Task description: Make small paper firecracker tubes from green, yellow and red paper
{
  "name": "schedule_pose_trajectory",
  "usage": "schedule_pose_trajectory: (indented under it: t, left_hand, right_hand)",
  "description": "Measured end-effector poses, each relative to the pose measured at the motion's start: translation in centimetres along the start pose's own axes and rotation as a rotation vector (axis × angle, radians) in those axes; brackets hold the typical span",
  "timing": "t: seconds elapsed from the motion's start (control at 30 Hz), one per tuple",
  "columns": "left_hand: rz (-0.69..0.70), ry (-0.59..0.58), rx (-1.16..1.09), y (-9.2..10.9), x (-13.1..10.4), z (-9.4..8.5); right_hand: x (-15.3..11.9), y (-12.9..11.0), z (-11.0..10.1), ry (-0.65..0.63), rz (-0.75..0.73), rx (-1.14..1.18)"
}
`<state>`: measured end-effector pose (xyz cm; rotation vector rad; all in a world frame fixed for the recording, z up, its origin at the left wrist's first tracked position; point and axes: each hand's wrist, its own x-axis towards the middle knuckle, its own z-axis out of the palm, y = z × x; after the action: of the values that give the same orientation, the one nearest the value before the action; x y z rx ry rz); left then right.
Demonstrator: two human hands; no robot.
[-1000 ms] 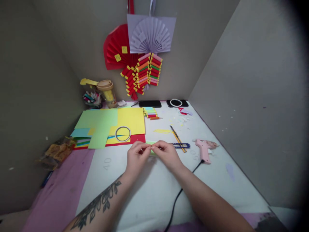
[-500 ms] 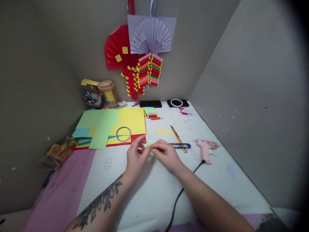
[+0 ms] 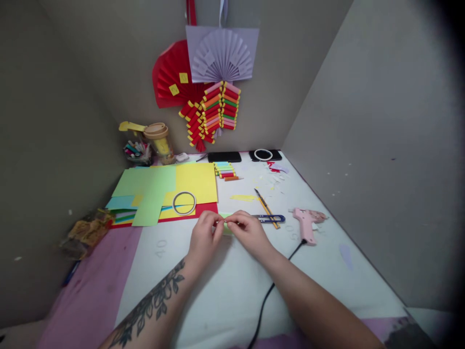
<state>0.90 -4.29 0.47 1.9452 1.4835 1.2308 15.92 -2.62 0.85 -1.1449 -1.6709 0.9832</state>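
My left hand (image 3: 206, 234) and my right hand (image 3: 250, 233) meet at the middle of the white table, fingertips nearly touching. Each hand pinches at a small light green paper (image 3: 227, 229), which shows between and below the fingers. The fingers cover most of its upper part. Just right of my right hand lie dark blue thread snips (image 3: 279, 219), across a yellow pencil-like stick and a craft knife (image 3: 262, 199). Left of my left hand a roll of tape (image 3: 184, 203) rests on stacked coloured paper (image 3: 198, 179).
A pink glue gun (image 3: 305, 225) lies at the right, its black cable (image 3: 267, 295) running to the front edge. Small paper rolls (image 3: 225, 169), two phones (image 3: 224, 157), paper scraps and a cup (image 3: 160, 140) stand or lie at the back. Paper fans (image 3: 222, 55) hang on the wall.
The fingers of my left hand have closed in from a looser curl to a pinch at the green paper. The whole view has shifted slightly, moving the background a little left.
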Motion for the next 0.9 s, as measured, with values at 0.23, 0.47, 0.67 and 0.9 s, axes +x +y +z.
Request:
schedule_pose_trajectory:
  t: [0.23,0.47,0.67,0.9]
  left_hand:
    - [-0.114,0.0,-0.097,0.2,0.0,0.0]
    - [-0.236,-0.031,-0.247,1.0,0.1,0.1]
    - [-0.391,-0.078,-0.438,0.8,0.3,0.4]
    - [-0.543,-0.17,-0.672,0.9,0.6,0.3]
  right_hand:
    - [-0.1,0.0,0.4,0.097,0.105,0.103]
    - [-0.2,-0.4,0.3,0.096,0.055,0.074]
    - [0.0,-0.7,0.1,0.046,0.039,0.049]
    - [0.0,-0.7,-0.2,-0.042,0.043,0.083]
